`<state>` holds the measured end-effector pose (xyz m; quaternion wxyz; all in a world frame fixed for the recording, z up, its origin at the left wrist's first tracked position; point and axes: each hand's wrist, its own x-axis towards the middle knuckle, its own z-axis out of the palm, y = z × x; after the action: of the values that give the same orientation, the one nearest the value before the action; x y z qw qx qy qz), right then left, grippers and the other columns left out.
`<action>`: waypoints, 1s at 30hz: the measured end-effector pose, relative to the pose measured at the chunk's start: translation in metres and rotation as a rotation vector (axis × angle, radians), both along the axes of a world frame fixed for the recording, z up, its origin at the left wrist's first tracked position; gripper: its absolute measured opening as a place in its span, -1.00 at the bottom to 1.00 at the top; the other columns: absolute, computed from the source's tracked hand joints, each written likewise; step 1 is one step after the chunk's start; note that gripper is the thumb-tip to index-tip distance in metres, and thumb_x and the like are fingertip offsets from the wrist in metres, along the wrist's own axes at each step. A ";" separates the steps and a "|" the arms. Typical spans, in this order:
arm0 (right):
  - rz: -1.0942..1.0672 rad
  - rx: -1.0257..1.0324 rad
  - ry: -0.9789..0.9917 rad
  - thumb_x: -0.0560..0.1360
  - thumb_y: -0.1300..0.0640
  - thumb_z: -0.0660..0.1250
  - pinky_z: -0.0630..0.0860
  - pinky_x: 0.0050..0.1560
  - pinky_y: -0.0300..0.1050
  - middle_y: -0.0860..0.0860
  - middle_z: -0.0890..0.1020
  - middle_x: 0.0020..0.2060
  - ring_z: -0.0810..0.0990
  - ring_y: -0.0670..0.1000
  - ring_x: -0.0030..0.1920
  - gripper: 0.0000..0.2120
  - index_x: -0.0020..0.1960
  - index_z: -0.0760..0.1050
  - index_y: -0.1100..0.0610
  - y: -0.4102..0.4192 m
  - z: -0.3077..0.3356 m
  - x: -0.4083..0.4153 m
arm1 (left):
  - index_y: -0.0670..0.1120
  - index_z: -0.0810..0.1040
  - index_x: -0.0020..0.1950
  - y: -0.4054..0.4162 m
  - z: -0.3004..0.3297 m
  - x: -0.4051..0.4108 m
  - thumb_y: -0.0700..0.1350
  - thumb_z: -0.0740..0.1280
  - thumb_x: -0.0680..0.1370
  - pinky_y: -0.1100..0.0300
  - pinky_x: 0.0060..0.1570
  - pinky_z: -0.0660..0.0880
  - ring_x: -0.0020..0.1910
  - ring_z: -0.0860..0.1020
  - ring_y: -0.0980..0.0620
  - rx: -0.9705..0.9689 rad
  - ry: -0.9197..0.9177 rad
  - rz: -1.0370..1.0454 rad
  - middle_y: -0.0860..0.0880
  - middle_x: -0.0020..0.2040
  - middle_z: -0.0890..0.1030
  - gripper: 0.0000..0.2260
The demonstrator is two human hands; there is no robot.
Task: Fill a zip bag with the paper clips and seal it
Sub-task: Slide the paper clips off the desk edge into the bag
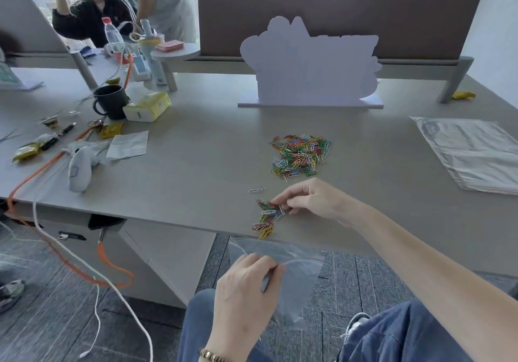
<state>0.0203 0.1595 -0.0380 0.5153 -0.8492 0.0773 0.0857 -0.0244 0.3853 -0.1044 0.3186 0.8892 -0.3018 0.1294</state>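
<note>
A big heap of coloured paper clips (301,155) lies in the middle of the grey table (196,165). A smaller trail of clips (266,217) runs to the table's front edge, and one white clip (255,190) lies apart. My right hand (311,200) rests on the table with its fingertips pinched on clips at the top of that trail. Below the edge, my left hand (246,286) holds a clear zip bag (294,274) by its rim, mouth open and up toward the edge.
A large flat plastic bag (471,154) lies at the right. A white cut-out board (311,67) stands at the back. At the left are a black mug (110,101), a tissue pack (147,106), a white controller (80,168), wrappers and orange and white cables. People stand beyond the divider.
</note>
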 end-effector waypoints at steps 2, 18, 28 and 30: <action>0.063 0.045 0.018 0.60 0.29 0.27 0.58 0.13 -0.25 -0.03 0.76 -0.03 0.70 -0.07 -0.01 -0.72 0.08 0.72 0.07 0.002 0.001 -0.005 | 0.06 0.53 -0.30 0.001 0.001 0.001 0.13 0.27 0.52 0.22 -0.44 0.44 -0.34 0.43 0.18 0.001 -0.001 0.005 0.16 -0.35 0.51 -0.75; 0.148 0.070 -0.023 0.57 0.41 0.19 0.45 0.31 -0.25 -0.03 0.69 0.19 0.61 -0.14 0.21 -0.61 0.26 0.61 0.13 0.026 -0.003 0.031 | 0.06 0.52 -0.29 0.011 0.005 0.009 0.12 0.30 0.52 0.21 -0.44 0.44 -0.35 0.44 0.17 0.011 0.026 0.040 0.14 -0.36 0.48 -0.77; 0.086 0.076 -0.071 0.55 0.41 0.20 0.49 -0.09 -0.39 -0.24 0.71 -0.18 0.60 -0.28 -0.15 -0.64 0.08 0.70 0.12 0.018 -0.001 0.003 | 0.05 0.52 -0.29 0.008 0.003 0.009 0.12 0.30 0.52 0.19 -0.43 0.44 -0.35 0.44 0.16 0.010 0.028 0.030 0.13 -0.37 0.49 -0.77; -0.044 0.003 -0.119 0.55 0.43 0.17 0.53 -0.17 -0.30 -0.15 0.72 -0.11 0.60 -0.20 -0.15 -0.62 0.08 0.68 0.12 0.013 -0.003 -0.002 | 0.05 0.52 -0.29 0.008 0.002 0.009 0.11 0.30 0.52 0.17 -0.43 0.45 -0.35 0.45 0.16 0.008 0.031 0.032 0.12 -0.37 0.50 -0.77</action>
<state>0.0184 0.1722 -0.0411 0.5220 -0.8501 0.0652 0.0236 -0.0151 0.3938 -0.1020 0.3174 0.8971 -0.2832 0.1194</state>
